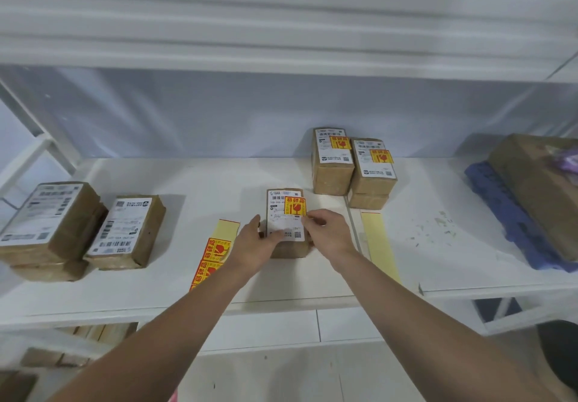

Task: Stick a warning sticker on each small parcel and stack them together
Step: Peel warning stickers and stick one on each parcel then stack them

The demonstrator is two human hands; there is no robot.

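Observation:
A small brown parcel (283, 212) with a white shipping label lies on the white shelf (200, 179) in the middle. A yellow and red warning sticker (294, 205) sits on its label near the top right. My left hand (255, 242) holds the parcel's near left side, thumb on the label. My right hand (325, 229) pinches the sticker's lower right corner. A strip of warning stickers (215, 253) lies left of my left hand. Two stacks of stickered parcels (353, 164) stand behind to the right. Unstickered parcels (128, 231) wait at the left.
An empty yellow backing strip (380, 242) lies right of my right hand along a seam in the shelf. A large brown box on blue packing (538, 195) fills the far right. More cartons (78, 339) sit on the lower shelf at the left.

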